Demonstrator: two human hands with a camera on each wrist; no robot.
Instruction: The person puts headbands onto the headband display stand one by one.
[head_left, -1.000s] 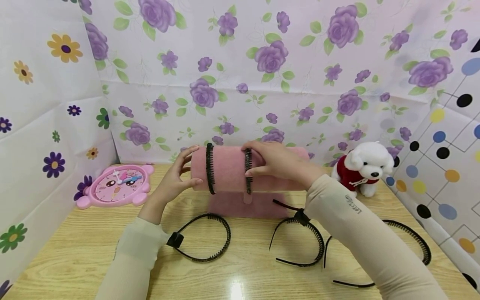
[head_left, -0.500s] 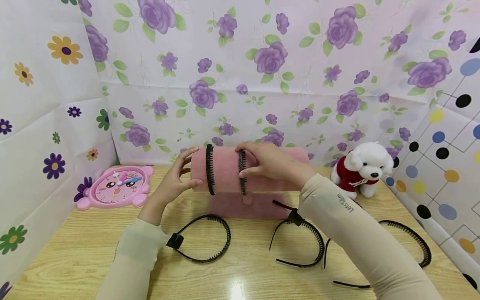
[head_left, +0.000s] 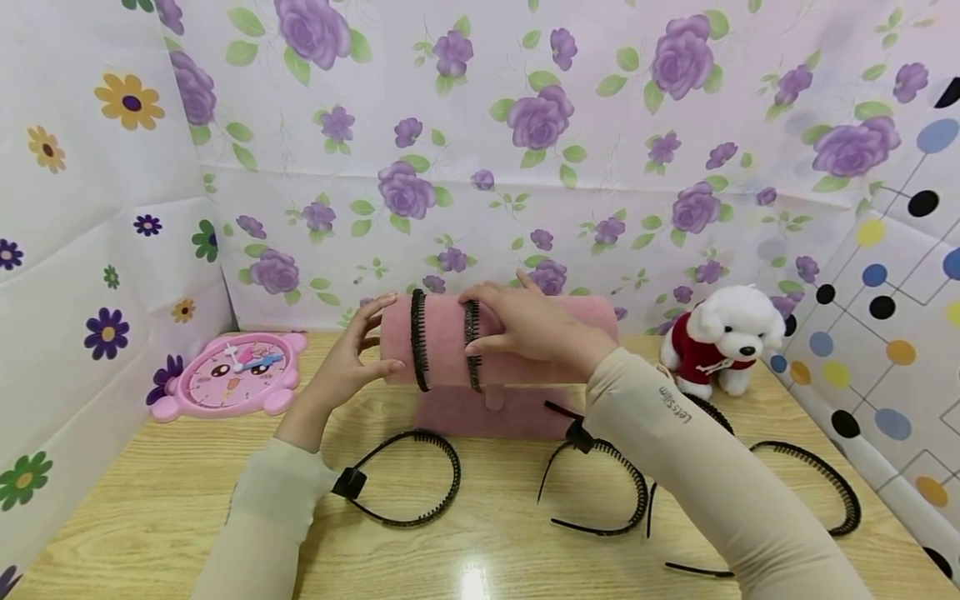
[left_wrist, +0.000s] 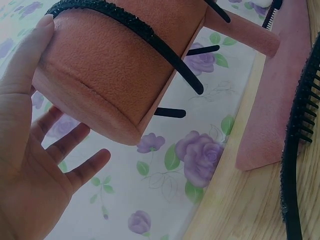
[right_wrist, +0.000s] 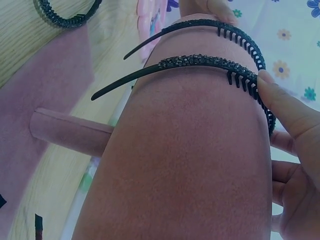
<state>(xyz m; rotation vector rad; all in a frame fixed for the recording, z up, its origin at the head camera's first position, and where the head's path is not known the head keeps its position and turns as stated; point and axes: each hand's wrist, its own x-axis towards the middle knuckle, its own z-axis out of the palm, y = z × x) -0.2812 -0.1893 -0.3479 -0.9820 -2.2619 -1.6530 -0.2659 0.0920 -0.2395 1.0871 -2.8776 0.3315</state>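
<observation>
A pink plush headband stand (head_left: pixel 447 342) has a horizontal roll on a short post and flat base. My left hand (head_left: pixel 343 367) holds the roll's left end, thumb in front and fingers behind; in the left wrist view several fingers extend past that end. One black toothed headband (head_left: pixel 419 342) sits round the roll near this hand. A second black headband (head_left: pixel 472 321), with glittery stones, sits to its right. My right hand (head_left: pixel 532 323) grips that second headband, its thumb on the band's edge in the right wrist view (right_wrist: pixel 280 102).
Black headbands lie on the wooden table: one with a black tag (head_left: pixel 405 523) at front left, another tagged one (head_left: pixel 637 483) and others at right, partly under my right sleeve. A pink clock (head_left: pixel 232 375) lies left; a white plush dog (head_left: pixel 738 321) sits right.
My right hand has slid the second headband leftward along the roll, closer to the first. The left hand stays at the roll's left end.
</observation>
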